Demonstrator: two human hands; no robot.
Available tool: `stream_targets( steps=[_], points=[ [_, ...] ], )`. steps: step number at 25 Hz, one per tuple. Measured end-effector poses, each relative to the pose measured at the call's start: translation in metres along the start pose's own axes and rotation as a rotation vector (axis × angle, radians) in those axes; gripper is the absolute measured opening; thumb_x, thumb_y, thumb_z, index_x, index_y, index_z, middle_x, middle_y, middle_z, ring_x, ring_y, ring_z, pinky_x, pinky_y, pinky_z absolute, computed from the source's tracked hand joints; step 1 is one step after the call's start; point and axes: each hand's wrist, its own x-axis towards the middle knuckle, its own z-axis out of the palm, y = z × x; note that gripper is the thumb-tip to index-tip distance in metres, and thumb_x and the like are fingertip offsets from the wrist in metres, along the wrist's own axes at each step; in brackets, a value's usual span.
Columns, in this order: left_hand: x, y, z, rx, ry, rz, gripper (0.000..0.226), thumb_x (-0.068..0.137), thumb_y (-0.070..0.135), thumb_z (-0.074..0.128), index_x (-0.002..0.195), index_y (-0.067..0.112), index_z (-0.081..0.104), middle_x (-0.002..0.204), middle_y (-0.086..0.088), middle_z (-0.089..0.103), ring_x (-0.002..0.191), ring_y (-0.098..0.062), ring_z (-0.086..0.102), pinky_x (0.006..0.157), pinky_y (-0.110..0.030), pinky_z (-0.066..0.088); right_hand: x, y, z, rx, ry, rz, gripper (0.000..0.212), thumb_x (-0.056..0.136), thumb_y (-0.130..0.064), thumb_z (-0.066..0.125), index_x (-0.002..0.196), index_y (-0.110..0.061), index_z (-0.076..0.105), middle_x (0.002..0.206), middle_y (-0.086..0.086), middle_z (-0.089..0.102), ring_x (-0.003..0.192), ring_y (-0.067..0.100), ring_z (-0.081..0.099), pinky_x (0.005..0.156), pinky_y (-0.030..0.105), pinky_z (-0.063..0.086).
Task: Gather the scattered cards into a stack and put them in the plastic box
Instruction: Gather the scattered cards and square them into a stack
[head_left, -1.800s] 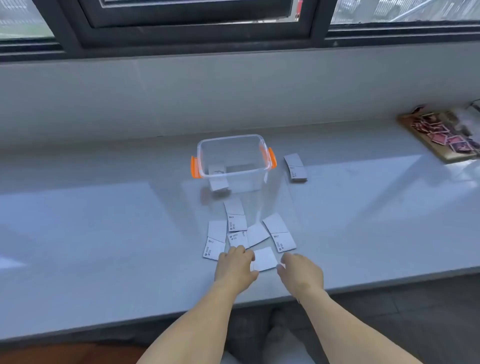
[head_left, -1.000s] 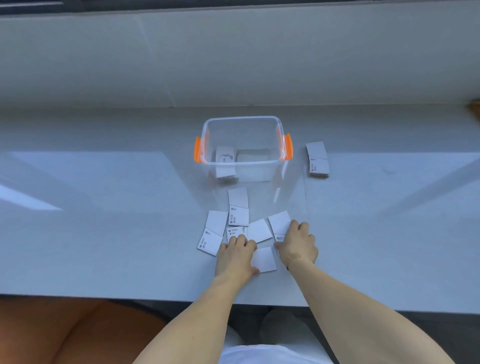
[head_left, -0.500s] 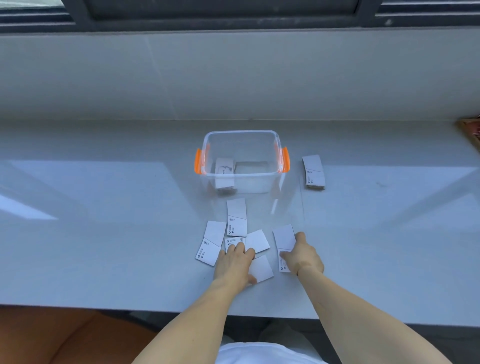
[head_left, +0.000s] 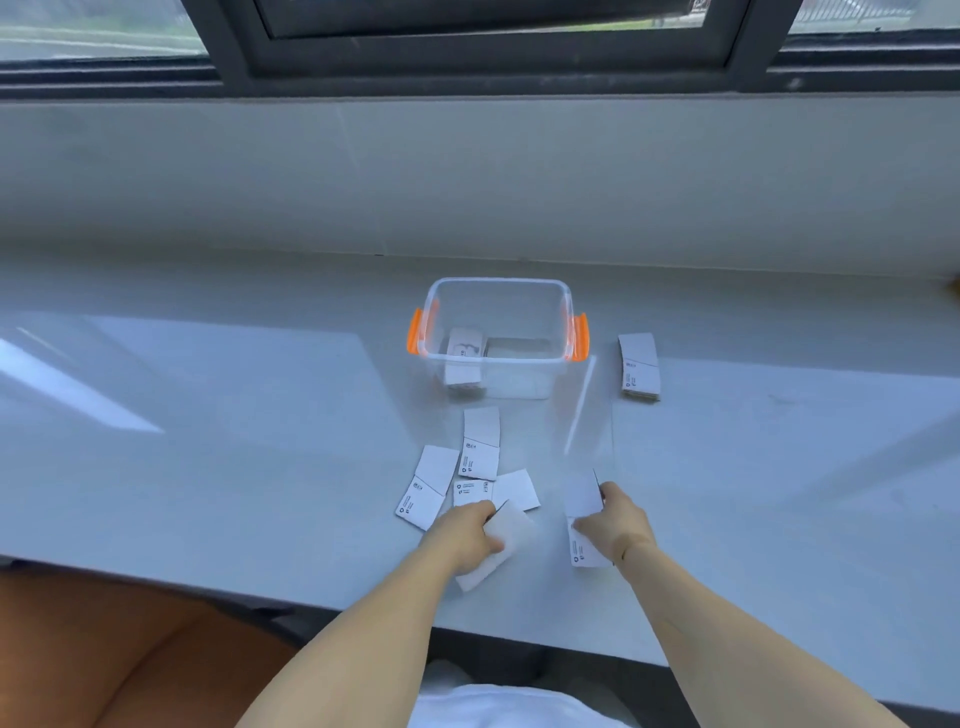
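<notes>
A glossy pale counter (head_left: 208, 415) fills mid-frame. At centre stands the clear plastic box (head_left: 498, 338), rectangular with orange side handles, holding a small card stack (head_left: 464, 358) at its left. A second stack (head_left: 640, 366) lies just right of it, long axis toward the window. Below, flat white loose cards (head_left: 480, 441) fan out. The left hand (head_left: 467, 535) pinches one card (head_left: 498, 545); the right hand (head_left: 615, 525) grips two cards (head_left: 584, 499), long axis upward.

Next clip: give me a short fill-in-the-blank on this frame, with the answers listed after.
1. The clear plastic box has ___ handles.
2. The left hand grips a white ___.
3. The separate stack of white cards lies to the ___ of the box.
4. The right hand holds cards off the grey ___.

Answers: orange; card; right; counter
</notes>
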Motion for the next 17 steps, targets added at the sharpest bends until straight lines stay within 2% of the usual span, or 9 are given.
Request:
stream_targets(
  steps=[3,6,9,11,13,17],
  points=[
    [-0.002,-0.009,-0.009,-0.197,0.1,-0.085,0.023,0.09,0.024,0.059,0.111,0.014,0.059,0.109,-0.004,0.064,0.105,-0.027,0.059,0.087,-0.035,0.047,0.003,-0.007,-0.006,0.006,-0.034,-0.021,0.011,0.079,-0.015,0.056,0.09,-0.017,0.052,0.093,0.006,0.061,0.083,0.028,0.06,0.066,0.031,0.047],
    [-0.002,-0.025,-0.023,-0.316,0.253,-0.187,0.013,0.088,0.023,0.062,0.097,0.014,0.058,0.086,0.003,0.059,0.085,-0.024,0.056,0.073,-0.031,0.044,0.01,-0.027,-0.005,0.034,-0.077,-0.058,0.012,0.08,-0.014,0.061,0.091,-0.015,0.056,0.091,0.006,0.061,0.081,0.027,0.058,0.063,0.03,0.047],
    [0.004,-0.04,-0.036,-0.403,0.383,-0.277,0.018,0.086,0.023,0.066,0.097,0.01,0.061,0.094,-0.004,0.065,0.083,-0.024,0.057,0.07,-0.028,0.043,0.017,-0.054,0.007,0.144,-0.071,-0.039,0.012,0.078,-0.015,0.068,0.088,-0.011,0.062,0.089,0.009,0.063,0.079,0.029,0.058,0.065,0.034,0.053],
    [0.008,-0.046,-0.042,-0.436,0.409,-0.305,0.017,0.084,0.024,0.068,0.095,0.013,0.06,0.096,-0.004,0.066,0.083,-0.024,0.058,0.07,-0.028,0.044,0.02,-0.072,0.019,0.183,-0.058,-0.019,0.018,0.074,-0.016,0.073,0.086,-0.005,0.065,0.088,0.012,0.066,0.076,0.028,0.058,0.075,0.041,0.06],
    [0.011,-0.05,-0.046,-0.442,0.402,-0.303,0.017,0.082,0.026,0.07,0.091,0.017,0.058,0.091,-0.001,0.064,0.082,-0.024,0.059,0.07,-0.029,0.046,0.023,-0.086,0.033,0.186,-0.064,-0.004,0.027,0.071,-0.016,0.075,0.093,-0.001,0.068,0.092,0.014,0.071,0.077,0.028,0.063,0.083,0.05,0.06],
    [0.022,-0.06,-0.052,-0.432,0.382,-0.271,0.019,0.079,0.026,0.073,0.09,0.019,0.059,0.088,0.002,0.064,0.081,-0.022,0.06,0.073,-0.032,0.049,0.026,-0.109,0.054,0.185,-0.04,0.017,0.016,0.07,-0.018,0.077,0.075,-0.014,0.063,0.086,0.008,0.07,0.087,0.031,0.071,0.08,0.049,0.061]
  ],
)
